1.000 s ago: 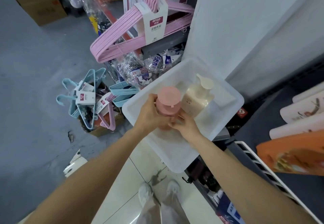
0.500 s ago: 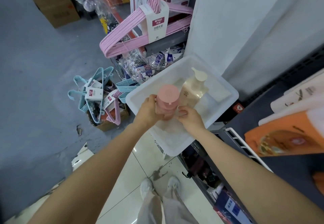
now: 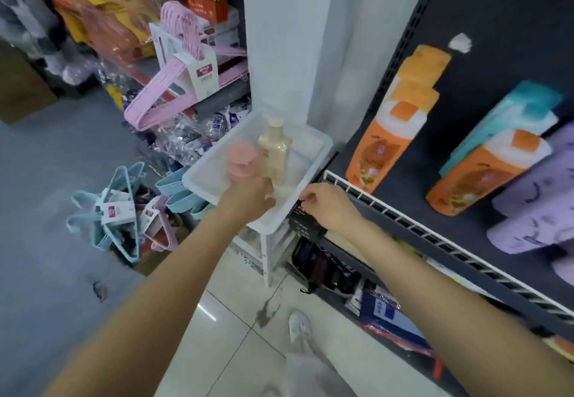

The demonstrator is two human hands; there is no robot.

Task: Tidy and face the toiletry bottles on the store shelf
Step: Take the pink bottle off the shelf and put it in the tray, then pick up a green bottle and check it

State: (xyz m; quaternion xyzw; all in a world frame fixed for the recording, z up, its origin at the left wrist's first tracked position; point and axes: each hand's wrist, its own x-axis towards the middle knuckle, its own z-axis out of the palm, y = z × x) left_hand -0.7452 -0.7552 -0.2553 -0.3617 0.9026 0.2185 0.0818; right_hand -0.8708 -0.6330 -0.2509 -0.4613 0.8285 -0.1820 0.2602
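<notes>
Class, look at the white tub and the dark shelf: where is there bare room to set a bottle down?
In the white tub: the floor right of the cream bottle. On the dark shelf: the strip between the wire rail and the orange bottles. Crowded: the tub's near corner, with the pink bottle and left hand.

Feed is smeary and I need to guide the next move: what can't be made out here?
- Pink bottle, head view: blurred, and the left hand covers its base; grip unclear.
- Right hand at the tub edge: fingertips hidden, contact unclear.
- Orange bottles: labels too blurred.
- Purple bottles: cut off at right.
</notes>
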